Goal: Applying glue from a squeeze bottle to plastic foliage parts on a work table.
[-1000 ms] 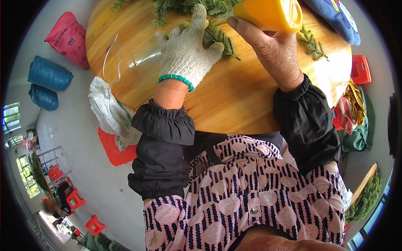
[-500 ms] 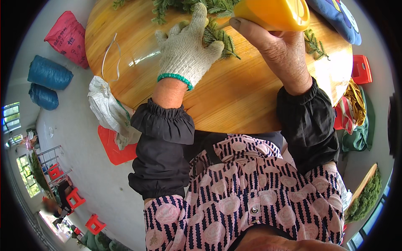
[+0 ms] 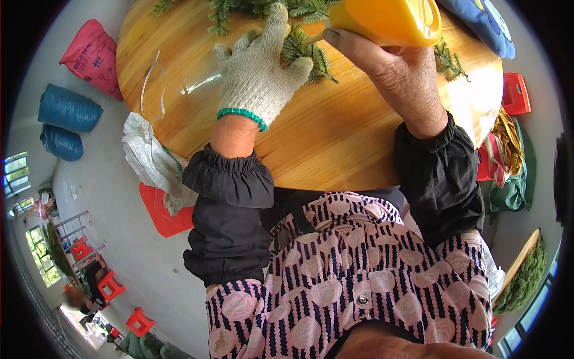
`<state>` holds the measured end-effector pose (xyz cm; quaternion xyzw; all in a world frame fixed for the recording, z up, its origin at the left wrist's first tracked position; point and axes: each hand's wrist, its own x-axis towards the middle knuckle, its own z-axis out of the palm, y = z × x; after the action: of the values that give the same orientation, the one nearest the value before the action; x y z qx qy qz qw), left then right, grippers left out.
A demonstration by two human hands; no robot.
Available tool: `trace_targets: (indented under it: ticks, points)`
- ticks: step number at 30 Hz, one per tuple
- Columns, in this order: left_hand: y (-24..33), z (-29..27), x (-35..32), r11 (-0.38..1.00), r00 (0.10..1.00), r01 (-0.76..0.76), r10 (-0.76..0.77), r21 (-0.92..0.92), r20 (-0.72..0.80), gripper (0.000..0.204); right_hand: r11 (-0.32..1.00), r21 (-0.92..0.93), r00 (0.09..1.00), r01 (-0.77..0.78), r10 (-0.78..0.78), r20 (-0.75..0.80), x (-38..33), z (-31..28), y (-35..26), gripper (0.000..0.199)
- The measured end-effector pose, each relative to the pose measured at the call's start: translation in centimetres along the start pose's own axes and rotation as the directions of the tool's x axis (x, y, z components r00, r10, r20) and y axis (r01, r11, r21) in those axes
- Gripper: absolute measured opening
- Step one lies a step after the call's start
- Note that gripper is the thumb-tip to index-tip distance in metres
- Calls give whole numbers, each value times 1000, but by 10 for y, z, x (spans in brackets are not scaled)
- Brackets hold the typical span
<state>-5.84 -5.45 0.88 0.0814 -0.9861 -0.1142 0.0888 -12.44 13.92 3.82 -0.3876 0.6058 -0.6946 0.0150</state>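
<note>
My left hand (image 3: pixel 257 75), in a white knitted glove with a green cuff, is spread over green needle sprigs (image 3: pixel 311 54) on a round wooden table (image 3: pixel 317 137). Its index finger points away and its thumb lies against one sprig; the other fingers are partly bent. Bare, my right hand (image 3: pixel 400 75) grips a yellow plastic bottle (image 3: pixel 388 21) from below, tilted on its side. The bottle's narrow end points left at the sprigs near my gloved hand. Its top edge is cut off by the frame.
More greenery (image 3: pixel 239 9) lies at the far side, and a small sprig (image 3: pixel 451 63) right of the bottle. A blue cushion-like item (image 3: pixel 481 24) sits at the far right. White cord (image 3: pixel 156 84) and a white woven sack (image 3: pixel 146 152) are at the left edge, above a red stool (image 3: pixel 164 209).
The view has shifted slightly, so the table and my left hand sit a little farther left. Both hands keep the same pose.
</note>
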Motion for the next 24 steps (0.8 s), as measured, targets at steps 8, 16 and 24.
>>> trace_targets:
  ticks: [8, 16, 24]
  points:
    - [16, -14, 3, 997, 999, -15, 19, -76, 47, 91, 997, 82, 999, 4, -1, -32, -6, -8, 11, 52]
    - [-19, 13, -2, 983, 975, -171, 178, 60, -135, 89, 998, 52, 988, -33, 41, -150, -9, 4, -3, 49]
    - [15, -19, -5, 996, 1000, -8, 10, -86, 18, 83, 973, 227, 995, -43, 63, -80, -11, 4, 1, 58]
